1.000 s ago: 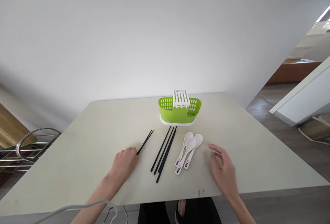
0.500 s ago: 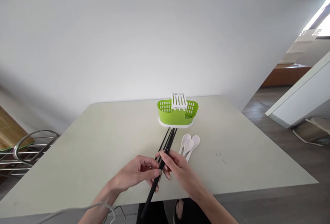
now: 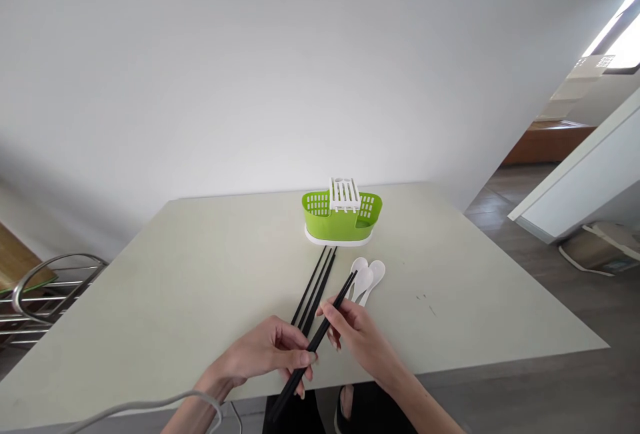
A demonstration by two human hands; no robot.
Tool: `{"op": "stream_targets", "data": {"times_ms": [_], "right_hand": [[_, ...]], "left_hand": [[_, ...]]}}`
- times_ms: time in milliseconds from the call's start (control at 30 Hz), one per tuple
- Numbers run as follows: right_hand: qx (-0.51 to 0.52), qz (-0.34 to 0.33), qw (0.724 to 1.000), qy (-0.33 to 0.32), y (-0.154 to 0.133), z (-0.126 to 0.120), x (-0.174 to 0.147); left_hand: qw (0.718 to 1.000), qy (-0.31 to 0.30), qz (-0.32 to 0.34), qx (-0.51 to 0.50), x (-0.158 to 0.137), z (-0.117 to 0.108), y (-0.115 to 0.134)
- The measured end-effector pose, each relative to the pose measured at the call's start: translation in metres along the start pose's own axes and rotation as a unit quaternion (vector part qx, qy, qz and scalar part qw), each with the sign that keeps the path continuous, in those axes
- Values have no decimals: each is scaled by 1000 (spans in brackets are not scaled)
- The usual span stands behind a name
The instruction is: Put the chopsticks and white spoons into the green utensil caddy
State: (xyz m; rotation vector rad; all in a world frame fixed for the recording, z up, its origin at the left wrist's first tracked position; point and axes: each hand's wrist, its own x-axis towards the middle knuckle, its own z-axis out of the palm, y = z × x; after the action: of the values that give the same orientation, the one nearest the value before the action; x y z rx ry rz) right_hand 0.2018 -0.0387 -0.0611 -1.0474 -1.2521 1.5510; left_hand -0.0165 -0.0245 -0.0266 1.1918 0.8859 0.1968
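Head view: near the front edge of a pale, smooth tabletop, what looks like a pair of slim black chopsticks slants between a bare left hand and right hand — each grip clamped on it. The step in hand seems to be adjusting the pair two-handed; moving it calls for keeping the sticks together. Loose black chopsticks lie behind, beside three white spoons; beyond stands a green perforated plastic basket with a white slatted rack. The spoons' handles are mostly hidden — and the pair's lower ends blend into dark clothing.
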Motion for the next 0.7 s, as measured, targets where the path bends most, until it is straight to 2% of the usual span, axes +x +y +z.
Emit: {"op": "stream_targets", "data": {"times_ms": [267,500,700], "right_hand": [[-13,-31,999,13,-12,-10,-9],[-85,-5,996,-35,-37,-17,-15],[-91,-25,995,-17,-45,-31,-19]], "left_hand": [[999,-46,6,23,1,3,-6],[998,-51,26,32,2,3,2],[997,-45,57,23,12,14,12]]}}
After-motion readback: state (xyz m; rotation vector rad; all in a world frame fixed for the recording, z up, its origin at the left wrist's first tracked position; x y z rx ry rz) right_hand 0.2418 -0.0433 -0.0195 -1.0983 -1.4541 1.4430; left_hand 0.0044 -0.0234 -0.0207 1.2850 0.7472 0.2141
